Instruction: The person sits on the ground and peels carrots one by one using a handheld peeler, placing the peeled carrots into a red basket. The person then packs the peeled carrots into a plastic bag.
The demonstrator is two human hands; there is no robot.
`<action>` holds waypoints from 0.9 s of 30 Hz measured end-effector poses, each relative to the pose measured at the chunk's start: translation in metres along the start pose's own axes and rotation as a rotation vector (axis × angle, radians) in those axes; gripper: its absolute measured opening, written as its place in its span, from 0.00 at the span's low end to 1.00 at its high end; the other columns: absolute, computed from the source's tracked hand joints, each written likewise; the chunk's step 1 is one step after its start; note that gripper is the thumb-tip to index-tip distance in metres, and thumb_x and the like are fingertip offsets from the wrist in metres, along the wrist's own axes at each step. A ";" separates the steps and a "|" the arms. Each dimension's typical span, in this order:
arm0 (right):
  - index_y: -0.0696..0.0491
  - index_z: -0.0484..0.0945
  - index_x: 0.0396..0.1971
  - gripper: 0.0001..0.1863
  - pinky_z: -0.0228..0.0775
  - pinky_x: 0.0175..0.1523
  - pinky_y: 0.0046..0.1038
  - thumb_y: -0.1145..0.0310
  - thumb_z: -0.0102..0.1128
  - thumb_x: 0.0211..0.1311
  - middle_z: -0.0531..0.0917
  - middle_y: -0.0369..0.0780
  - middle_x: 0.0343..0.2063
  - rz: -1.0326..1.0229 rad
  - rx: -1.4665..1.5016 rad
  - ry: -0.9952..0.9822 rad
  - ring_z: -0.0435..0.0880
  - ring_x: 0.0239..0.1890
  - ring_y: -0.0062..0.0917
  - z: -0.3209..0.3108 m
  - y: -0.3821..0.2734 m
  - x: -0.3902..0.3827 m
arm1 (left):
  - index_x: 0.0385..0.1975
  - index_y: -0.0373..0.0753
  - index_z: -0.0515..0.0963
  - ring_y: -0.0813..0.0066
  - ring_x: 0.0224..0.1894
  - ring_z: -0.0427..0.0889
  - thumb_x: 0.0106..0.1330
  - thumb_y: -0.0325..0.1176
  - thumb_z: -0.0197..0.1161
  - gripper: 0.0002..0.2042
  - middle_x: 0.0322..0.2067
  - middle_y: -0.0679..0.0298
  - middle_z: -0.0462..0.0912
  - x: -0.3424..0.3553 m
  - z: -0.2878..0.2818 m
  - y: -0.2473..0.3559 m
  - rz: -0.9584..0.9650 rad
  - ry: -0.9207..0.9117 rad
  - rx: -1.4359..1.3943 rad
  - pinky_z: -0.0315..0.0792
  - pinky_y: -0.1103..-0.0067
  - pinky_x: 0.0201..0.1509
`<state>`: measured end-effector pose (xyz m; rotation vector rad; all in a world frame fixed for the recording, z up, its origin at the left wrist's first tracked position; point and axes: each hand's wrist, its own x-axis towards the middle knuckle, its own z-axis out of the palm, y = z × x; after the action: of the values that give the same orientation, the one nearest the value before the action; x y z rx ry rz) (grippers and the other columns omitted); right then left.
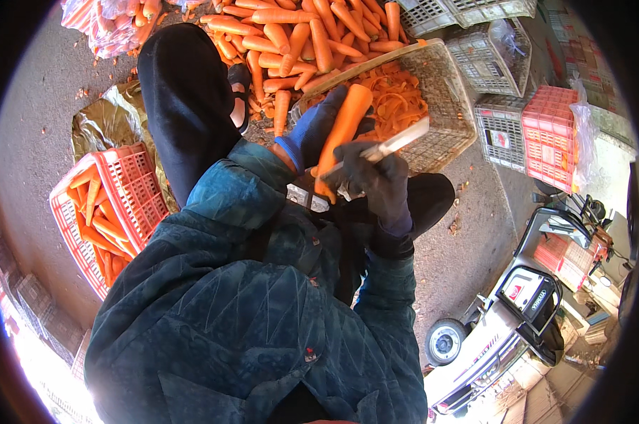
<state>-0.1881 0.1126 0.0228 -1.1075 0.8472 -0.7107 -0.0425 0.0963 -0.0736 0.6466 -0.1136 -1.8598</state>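
In the head view, the gloved left hand (316,131) is wrapped around one big orange carrot (348,121), held on a slant near a dirty tub (455,113). The gloved right hand (381,178) is closed tight on a pale-handled peeler (402,138), by the carrot's lower end. Curly peels (402,100) lie in the tub, and a big carrot pile (321,44) sits right next to it

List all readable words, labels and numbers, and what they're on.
White machine, lower right: printed lettering along its side, not copied out.
Its panel: lettering and a red mark, not copied out.
Grey crate: pale label, too small to read.
Held carrot and pale tool: no text visible.
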 end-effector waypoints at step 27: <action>0.57 0.83 0.41 0.12 0.63 0.23 0.16 0.64 0.62 0.66 0.85 0.38 0.33 -0.235 -0.143 0.170 0.75 0.20 0.13 -0.028 0.000 0.034 | 0.59 0.33 0.72 0.73 0.49 0.81 0.77 0.49 0.47 0.25 0.50 0.58 0.81 -0.010 -0.002 0.001 0.151 0.069 0.329 0.75 0.77 0.52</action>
<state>-0.1957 0.0712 0.0097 -1.3028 0.9316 -0.9617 -0.0385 0.1051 -0.0711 0.9019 -0.4178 -1.6853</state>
